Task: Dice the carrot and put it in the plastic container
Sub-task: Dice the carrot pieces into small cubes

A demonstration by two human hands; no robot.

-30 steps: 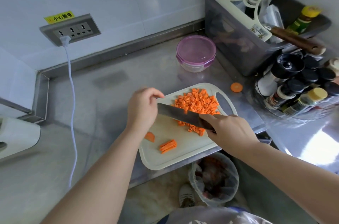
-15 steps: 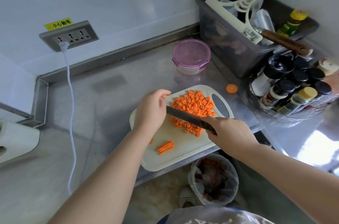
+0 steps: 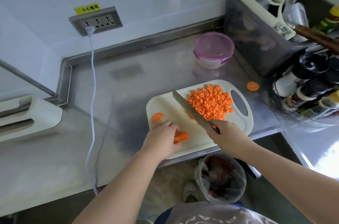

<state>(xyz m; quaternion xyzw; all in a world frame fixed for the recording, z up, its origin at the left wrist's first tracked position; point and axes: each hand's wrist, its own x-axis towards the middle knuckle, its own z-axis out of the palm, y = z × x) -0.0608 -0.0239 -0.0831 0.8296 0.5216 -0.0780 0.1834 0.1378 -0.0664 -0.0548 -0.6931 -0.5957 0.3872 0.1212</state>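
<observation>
The left hand (image 3: 161,137) lay knuckles-up on the white plastic cutting board (image 3: 200,144). Its fingers curled down over one end of a short bundle of orange carrot sticks (image 3: 182,136), probably to steady them for cross-cuts. The right hand (image 3: 227,135) was wrapped round the handle of the steel kitchen knife (image 3: 190,108), whose blade pointed away along the heap of orange carrot dice (image 3: 209,102) just beyond that hand, likely swept aside for room. The round clear plastic container with a purple lid (image 3: 213,49) stood well beyond both hands on the steel table (image 3: 128,86), lid on.
</observation>
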